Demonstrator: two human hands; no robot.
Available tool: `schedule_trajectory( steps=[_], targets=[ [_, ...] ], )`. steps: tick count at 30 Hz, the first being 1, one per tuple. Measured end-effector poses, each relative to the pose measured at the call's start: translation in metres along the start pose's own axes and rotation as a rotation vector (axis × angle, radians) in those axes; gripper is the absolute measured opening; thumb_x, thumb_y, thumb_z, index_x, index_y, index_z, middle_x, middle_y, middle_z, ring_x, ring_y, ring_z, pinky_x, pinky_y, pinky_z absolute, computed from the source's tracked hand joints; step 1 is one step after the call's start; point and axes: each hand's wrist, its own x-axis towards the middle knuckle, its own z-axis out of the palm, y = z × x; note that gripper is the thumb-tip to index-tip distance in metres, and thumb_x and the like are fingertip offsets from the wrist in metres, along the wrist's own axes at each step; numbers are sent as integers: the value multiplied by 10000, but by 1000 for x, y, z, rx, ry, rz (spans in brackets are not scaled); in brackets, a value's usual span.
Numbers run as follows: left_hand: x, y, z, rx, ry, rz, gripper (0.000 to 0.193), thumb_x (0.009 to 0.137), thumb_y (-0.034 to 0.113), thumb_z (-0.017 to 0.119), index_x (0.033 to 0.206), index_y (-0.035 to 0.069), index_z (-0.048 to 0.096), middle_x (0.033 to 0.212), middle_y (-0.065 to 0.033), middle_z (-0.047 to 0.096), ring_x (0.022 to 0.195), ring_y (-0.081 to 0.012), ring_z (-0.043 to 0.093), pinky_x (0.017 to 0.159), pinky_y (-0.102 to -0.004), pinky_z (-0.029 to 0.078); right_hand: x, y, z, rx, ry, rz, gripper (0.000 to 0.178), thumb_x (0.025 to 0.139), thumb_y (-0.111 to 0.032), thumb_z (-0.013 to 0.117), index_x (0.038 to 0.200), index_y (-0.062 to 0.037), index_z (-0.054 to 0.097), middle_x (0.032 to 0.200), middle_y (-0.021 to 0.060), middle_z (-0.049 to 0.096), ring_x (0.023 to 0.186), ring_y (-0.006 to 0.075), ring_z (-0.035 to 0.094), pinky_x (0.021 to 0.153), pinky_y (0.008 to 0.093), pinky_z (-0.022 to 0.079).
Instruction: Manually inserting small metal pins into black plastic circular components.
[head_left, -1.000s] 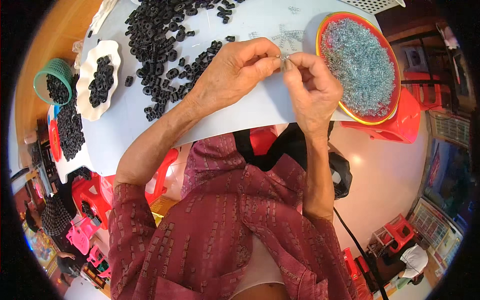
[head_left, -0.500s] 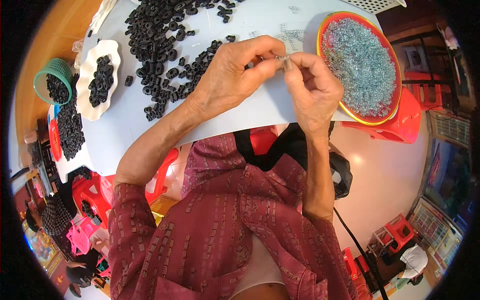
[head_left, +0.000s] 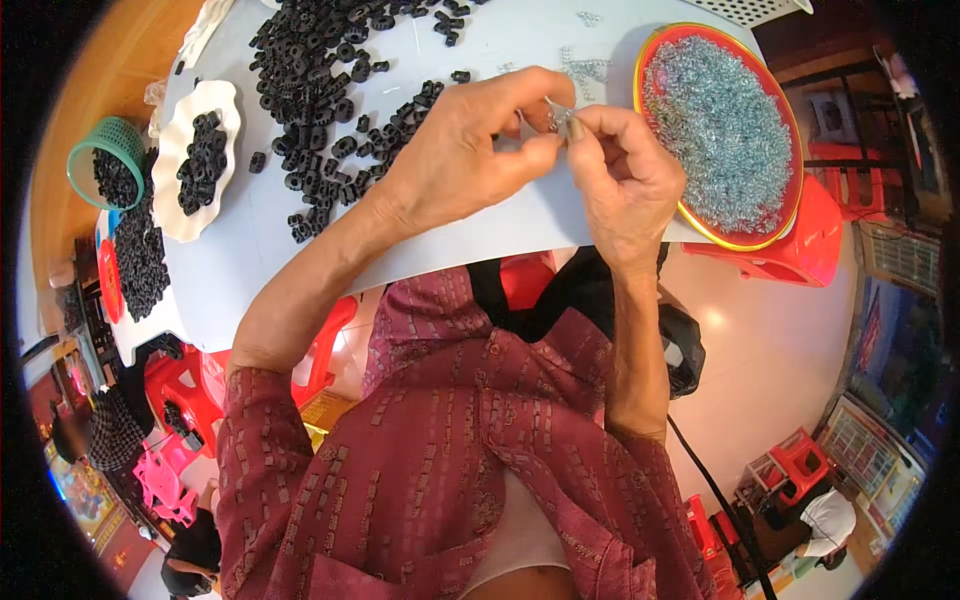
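Note:
Above the table, both hands meet at a small clump of thin silvery metal springs (head_left: pixel 560 117). My right hand (head_left: pixel 632 180) pinches the springs between thumb and forefinger, its other fingers curled in. On the other side, my left hand (head_left: pixel 475 145) has curled fingers against the same springs, with its thumb lowered a little from the forefinger. How many springs there are, I cannot make out. To the right stands a red basin with a yellow rim (head_left: pixel 683 31), heaped with loose springs (head_left: pixel 720 135). Left of my hands lie many small black ribbed parts (head_left: pixel 310 95).
A white scalloped dish (head_left: pixel 170 190) holds more black parts. Beyond it, a green basket (head_left: pixel 122 140) lies tipped beside another black heap (head_left: pixel 140 260). Loose springs (head_left: pixel 585 70) lie on the pale table (head_left: pixel 420 240). Red stools (head_left: pixel 800 240) and other people (head_left: pixel 828 520) are around.
My left thumb has dropped away from the forefinger and the springs. The right hand has barely moved. At lower left, a person in dark clothes has shifted.

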Motion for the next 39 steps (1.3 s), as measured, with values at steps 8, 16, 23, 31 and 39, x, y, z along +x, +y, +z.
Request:
schedule_trajectory(
  steps=[8, 16, 23, 31, 39],
  targets=[
    [-3, -2, 3, 66, 73, 42, 193, 841, 42, 586, 1031, 15, 559, 785, -142, 626, 651, -206, 601, 600, -310, 490, 1, -1, 0, -57, -3, -27, 79, 810, -14, 659, 878, 19, 633, 736, 14, 647, 636, 38, 565, 583, 202, 481],
    [-2, -2, 1, 62, 83, 38, 150, 863, 65, 564, 999, 3, 561, 719, -159, 605, 607, -252, 597, 584, -328, 481, 4, -2, 1, -16, -55, 7, 75, 818, -32, 649, 866, 22, 628, 724, 20, 642, 638, 49, 577, 589, 214, 490],
    [0, -12, -6, -354, 46, -189, 197, 943, 134, 489, 1003, -13, 607, 797, -30, 649, 720, -86, 549, 669, -229, 472, 2, -1, 1, -49, -46, 51, 51, 803, -25, 634, 833, 14, 623, 675, -5, 591, 605, 35, 531, 558, 204, 457],
    [0, -6, -10, -214, 37, -241, 140, 901, 113, 537, 975, 9, 595, 734, -16, 609, 646, -80, 509, 596, -226, 435, 2, -3, 1, -54, -51, 27, 45, 800, -19, 633, 832, 9, 621, 685, -17, 589, 602, 33, 516, 556, 196, 439],
    [3, -7, -6, -151, 142, -163, 153, 864, 88, 568, 1001, 18, 570, 693, -7, 577, 600, -72, 483, 544, -228, 408, 0, 3, -1, -34, -11, -39, 87, 894, -64, 599, 848, 10, 599, 688, -6, 568, 565, 35, 471, 507, 189, 377]
  ],
)
